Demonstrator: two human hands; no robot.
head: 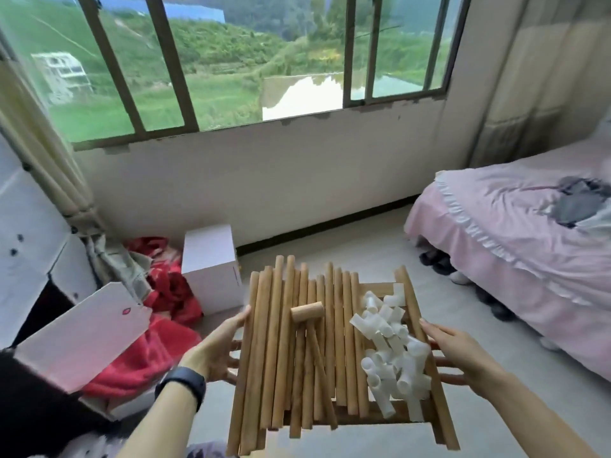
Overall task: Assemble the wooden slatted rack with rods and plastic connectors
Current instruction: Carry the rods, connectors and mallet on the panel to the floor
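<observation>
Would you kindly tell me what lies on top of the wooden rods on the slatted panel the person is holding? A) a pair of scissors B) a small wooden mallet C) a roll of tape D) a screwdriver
B: a small wooden mallet lies across the wooden rods, left of the pile of white plastic connectors on the slatted panel.
</observation>
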